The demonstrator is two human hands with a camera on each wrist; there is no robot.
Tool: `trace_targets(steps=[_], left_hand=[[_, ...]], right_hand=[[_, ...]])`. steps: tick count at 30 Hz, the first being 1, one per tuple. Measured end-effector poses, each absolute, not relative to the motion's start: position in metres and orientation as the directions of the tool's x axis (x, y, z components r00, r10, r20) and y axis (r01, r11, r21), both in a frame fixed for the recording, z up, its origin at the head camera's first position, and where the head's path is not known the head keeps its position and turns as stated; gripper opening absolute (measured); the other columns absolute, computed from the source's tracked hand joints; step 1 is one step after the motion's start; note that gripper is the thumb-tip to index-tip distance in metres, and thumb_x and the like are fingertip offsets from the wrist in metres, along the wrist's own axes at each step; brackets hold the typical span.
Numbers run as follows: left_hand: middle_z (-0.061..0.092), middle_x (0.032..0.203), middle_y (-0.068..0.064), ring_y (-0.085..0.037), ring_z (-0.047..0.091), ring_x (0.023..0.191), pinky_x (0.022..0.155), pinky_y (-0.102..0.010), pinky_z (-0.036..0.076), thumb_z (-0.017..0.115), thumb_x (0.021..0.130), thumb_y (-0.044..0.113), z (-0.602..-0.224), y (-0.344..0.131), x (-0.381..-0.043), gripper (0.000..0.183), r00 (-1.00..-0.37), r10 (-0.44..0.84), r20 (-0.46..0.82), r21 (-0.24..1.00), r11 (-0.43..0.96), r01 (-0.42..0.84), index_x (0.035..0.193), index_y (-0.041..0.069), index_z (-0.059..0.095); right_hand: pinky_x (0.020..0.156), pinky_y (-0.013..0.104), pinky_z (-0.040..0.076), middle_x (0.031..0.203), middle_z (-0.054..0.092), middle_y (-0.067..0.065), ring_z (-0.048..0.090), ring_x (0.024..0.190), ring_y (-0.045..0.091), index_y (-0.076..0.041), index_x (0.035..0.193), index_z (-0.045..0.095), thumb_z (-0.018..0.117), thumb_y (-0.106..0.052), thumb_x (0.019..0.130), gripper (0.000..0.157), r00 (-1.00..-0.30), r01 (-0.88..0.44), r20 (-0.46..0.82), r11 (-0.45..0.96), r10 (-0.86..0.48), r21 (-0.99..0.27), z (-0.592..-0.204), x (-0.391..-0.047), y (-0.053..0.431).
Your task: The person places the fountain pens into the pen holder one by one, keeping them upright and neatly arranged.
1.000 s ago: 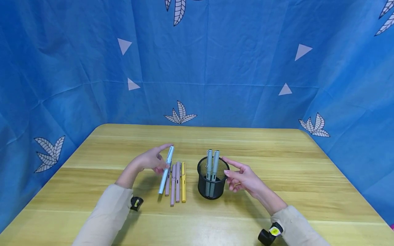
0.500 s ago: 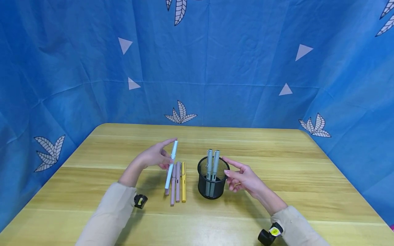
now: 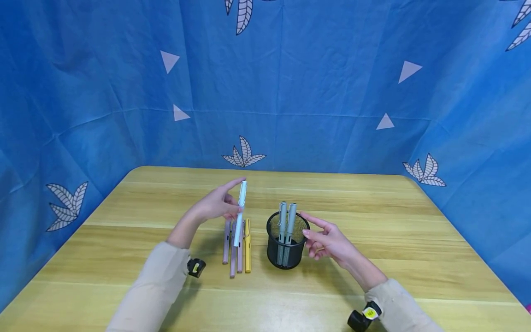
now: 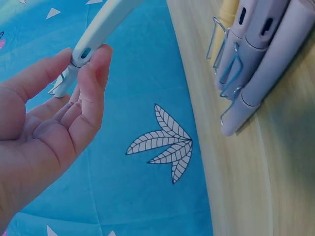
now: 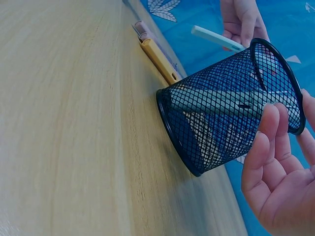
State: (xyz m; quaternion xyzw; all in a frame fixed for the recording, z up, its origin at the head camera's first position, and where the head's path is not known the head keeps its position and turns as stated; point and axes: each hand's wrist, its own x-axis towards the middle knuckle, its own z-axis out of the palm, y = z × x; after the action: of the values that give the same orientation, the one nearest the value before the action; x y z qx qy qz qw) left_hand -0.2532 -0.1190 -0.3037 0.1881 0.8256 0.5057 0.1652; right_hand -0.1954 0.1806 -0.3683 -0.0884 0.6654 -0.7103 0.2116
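Observation:
My left hand point(image 3: 215, 203) pinches a light blue pen point(image 3: 238, 228) between thumb and fingers, raised above the table and tilted. In the left wrist view the pen's clip point(image 4: 58, 83) points down past the fingertips. Under that hand lie several pens side by side: light purple pens point(image 3: 226, 246) and a yellow pen point(image 3: 248, 251). My right hand point(image 3: 327, 239) holds the rim of a black mesh pen holder point(image 3: 290, 256) with thumb and fingers. Two grey-green pens point(image 3: 281, 226) stand upright inside the holder, caps up.
The wooden table point(image 3: 373, 221) carries the pens and the holder near its middle. A blue patterned cloth point(image 3: 311, 92) hangs behind and along both sides. Wrist cameras point(image 3: 196, 267) are strapped to both sleeves.
My left hand has lifted the light blue pen up and to the right, from beside the lying pens to above them. My right hand and the pen holder have stayed put.

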Motion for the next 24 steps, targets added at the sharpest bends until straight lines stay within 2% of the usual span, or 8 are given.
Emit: trace_targets(steps=[9,13,17,24], left_hand=[[0.06,0.081,-0.016,-0.029,0.059,0.064,0.063,-0.043,0.051,0.059,0.081,-0.005,-0.298,-0.113,-0.252,0.081,-0.882,0.468,-0.046,0.909,0.386,0.157,0.144,0.023,0.015],[0.06,0.083,-0.016,-0.027,0.06,0.064,0.062,-0.04,0.052,0.059,0.081,-0.005,-0.295,-0.112,-0.253,0.081,-0.885,0.465,-0.041,0.911,0.381,0.158,0.144,0.023,0.015],[0.061,0.082,-0.017,-0.029,0.06,0.066,0.063,-0.037,0.053,0.059,0.082,-0.005,-0.292,-0.111,-0.253,0.082,-0.883,0.468,-0.031,0.922,0.355,0.156,0.144,0.022,0.014],[0.061,0.078,-0.017,-0.035,0.059,0.07,0.067,-0.041,0.052,0.058,0.082,-0.005,-0.287,-0.11,-0.255,0.081,-0.891,0.453,0.045,0.948,0.263,0.181,0.144,0.023,0.014]], right_hand=[[0.048,0.023,0.046,0.065,0.057,0.004,0.055,0.05,0.012,-0.011,0.142,0.022,0.057,-0.018,0.088,0.065,-0.895,0.187,-0.159,-0.026,-0.416,-0.982,-0.369,-0.196,0.181],[0.047,0.022,0.046,0.065,0.058,0.004,0.056,0.05,0.011,-0.009,0.142,0.021,0.057,-0.017,0.088,0.065,-0.892,0.184,-0.151,-0.038,-0.427,-0.982,-0.368,-0.195,0.181],[0.047,0.022,0.046,0.065,0.059,0.004,0.056,0.05,0.011,-0.008,0.142,0.02,0.056,-0.016,0.089,0.065,-0.89,0.182,-0.146,-0.044,-0.431,-0.982,-0.368,-0.195,0.181],[0.047,0.022,0.047,0.066,0.06,0.004,0.056,0.051,0.012,-0.009,0.142,0.021,0.056,-0.017,0.089,0.064,-0.894,0.179,-0.148,-0.035,-0.424,-0.983,-0.367,-0.195,0.181]])
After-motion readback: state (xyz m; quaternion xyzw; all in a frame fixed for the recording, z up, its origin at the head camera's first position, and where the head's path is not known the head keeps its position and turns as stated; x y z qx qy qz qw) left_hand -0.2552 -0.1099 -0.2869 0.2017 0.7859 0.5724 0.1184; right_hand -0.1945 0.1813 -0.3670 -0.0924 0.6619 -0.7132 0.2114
